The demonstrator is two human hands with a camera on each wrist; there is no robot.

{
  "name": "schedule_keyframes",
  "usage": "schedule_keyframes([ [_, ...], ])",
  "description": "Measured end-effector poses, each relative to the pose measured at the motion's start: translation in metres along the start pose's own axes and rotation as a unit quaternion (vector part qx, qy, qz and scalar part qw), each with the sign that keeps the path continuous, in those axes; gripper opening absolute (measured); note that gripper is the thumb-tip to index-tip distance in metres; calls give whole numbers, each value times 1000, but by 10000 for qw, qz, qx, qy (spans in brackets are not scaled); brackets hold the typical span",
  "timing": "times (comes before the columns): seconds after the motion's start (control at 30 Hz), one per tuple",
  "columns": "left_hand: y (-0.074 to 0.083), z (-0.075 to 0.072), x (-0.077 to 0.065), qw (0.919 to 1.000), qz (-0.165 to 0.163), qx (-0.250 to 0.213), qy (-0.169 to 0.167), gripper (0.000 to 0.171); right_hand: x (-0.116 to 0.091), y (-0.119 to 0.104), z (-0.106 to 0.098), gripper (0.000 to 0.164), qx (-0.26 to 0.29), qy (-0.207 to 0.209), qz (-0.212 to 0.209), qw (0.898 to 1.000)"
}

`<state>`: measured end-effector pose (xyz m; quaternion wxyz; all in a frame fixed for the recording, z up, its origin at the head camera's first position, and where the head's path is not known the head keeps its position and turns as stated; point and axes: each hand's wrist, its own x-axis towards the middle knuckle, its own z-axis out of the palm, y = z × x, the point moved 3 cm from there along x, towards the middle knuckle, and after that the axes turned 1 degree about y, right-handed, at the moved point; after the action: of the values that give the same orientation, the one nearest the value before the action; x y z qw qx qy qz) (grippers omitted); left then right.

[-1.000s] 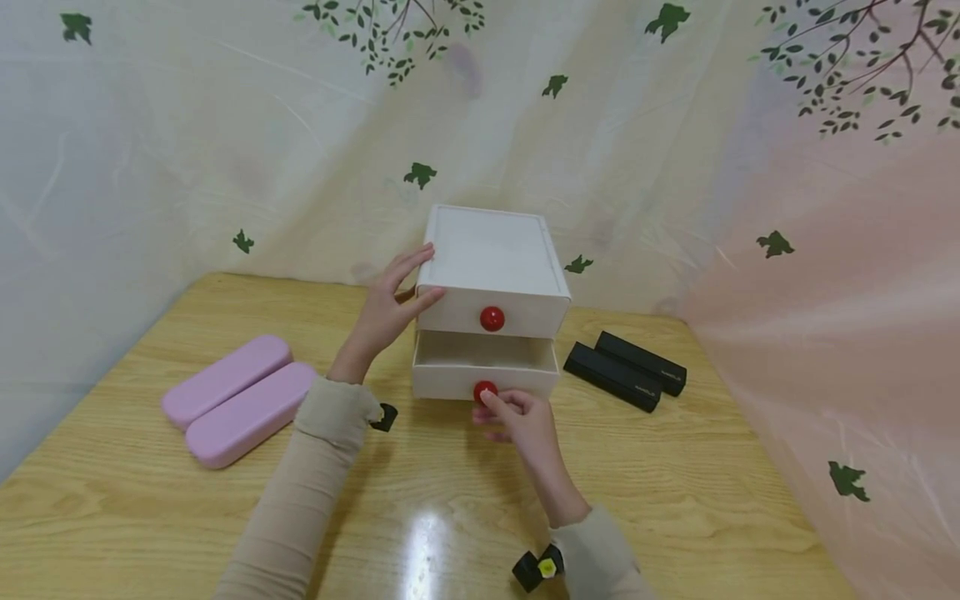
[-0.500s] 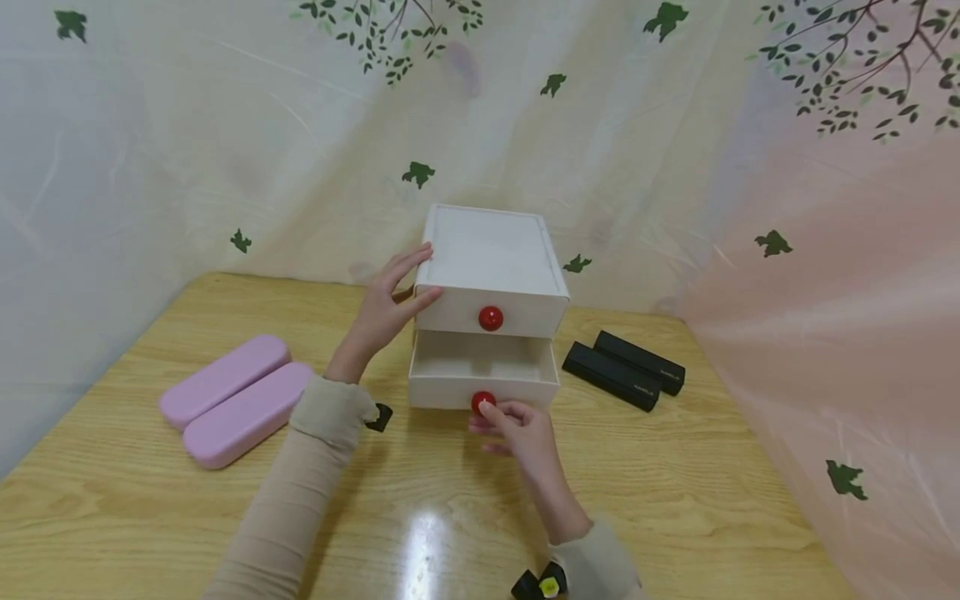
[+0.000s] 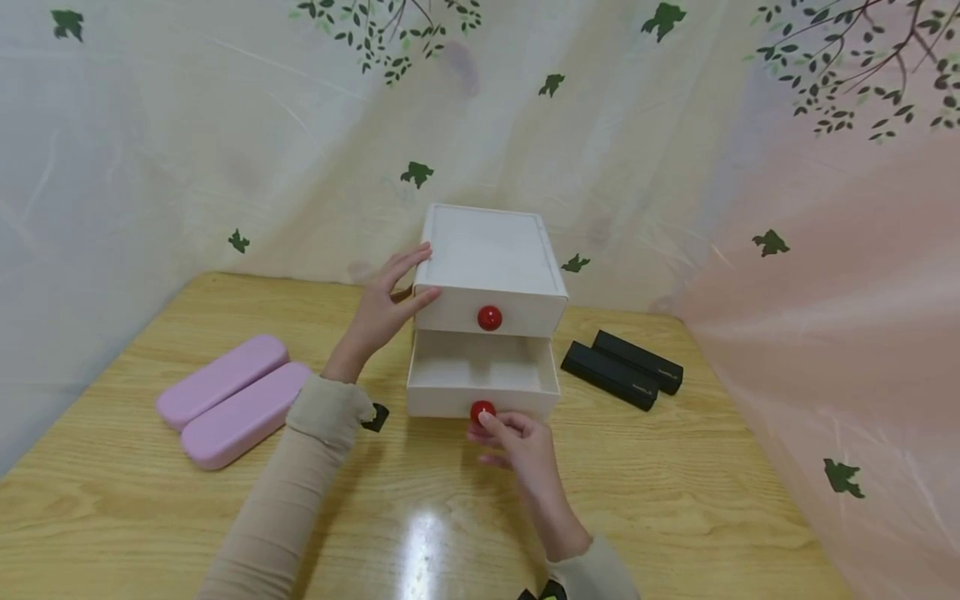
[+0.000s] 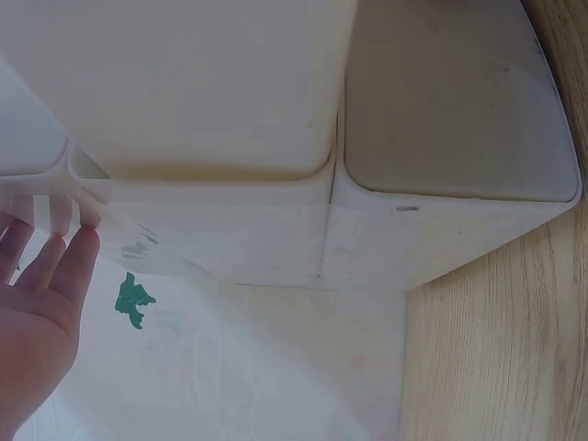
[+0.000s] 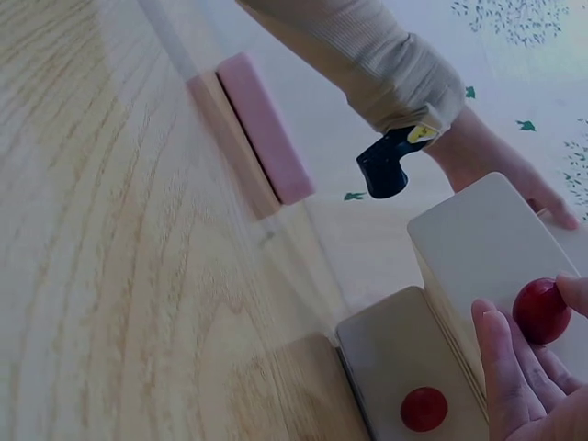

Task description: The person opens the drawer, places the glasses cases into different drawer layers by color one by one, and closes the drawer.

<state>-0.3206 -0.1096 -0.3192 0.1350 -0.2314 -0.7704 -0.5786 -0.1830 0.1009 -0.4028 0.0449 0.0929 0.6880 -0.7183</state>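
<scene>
A white two-drawer box (image 3: 491, 250) stands in the middle of the wooden table. Its upper drawer (image 3: 457, 312) is closed and has a red knob (image 3: 490, 317). The lower drawer (image 3: 442, 402) is pulled partway out, and its bare inner floor shows. Thumb and fingers of my right hand (image 3: 528, 454) pinch the lower drawer's red knob (image 5: 542, 310). My left hand (image 3: 380, 315) rests against the box's left side with its fingers extended, fingertips at the top edge. In the left wrist view, the left hand's fingers (image 4: 75, 266) touch the box's edge.
Two pink oblong cases (image 3: 243, 417) lie side by side at the left. Two narrow black boxes (image 3: 611, 375) lie to the right of the drawer box. A pale curtain (image 3: 315, 167) with green leaf prints hangs behind the table.
The lower drawer has slid further out toward me, with my right hand moving back on its knob. My left hand has stayed at the box's side.
</scene>
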Motion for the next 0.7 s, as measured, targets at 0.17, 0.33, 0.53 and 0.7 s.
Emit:
schedule_keyframes([
  [0.17, -1, 0, 0, 10000, 60, -3, -3, 56, -5, 3, 0, 35, 257, 38, 65, 9996],
  [0.33, 0, -1, 0, 9999, 102, 82, 5, 56, -10, 6, 0, 32, 437, 70, 49, 9990],
  [0.53, 0, 0, 0, 9999, 99, 87, -2, 56, -14, 8, 1, 31, 620, 163, 40, 9979],
  [0.7, 0, 0, 0, 9999, 75, 73, -21, 56, -17, 11, 4, 22, 868, 277, 35, 9958],
])
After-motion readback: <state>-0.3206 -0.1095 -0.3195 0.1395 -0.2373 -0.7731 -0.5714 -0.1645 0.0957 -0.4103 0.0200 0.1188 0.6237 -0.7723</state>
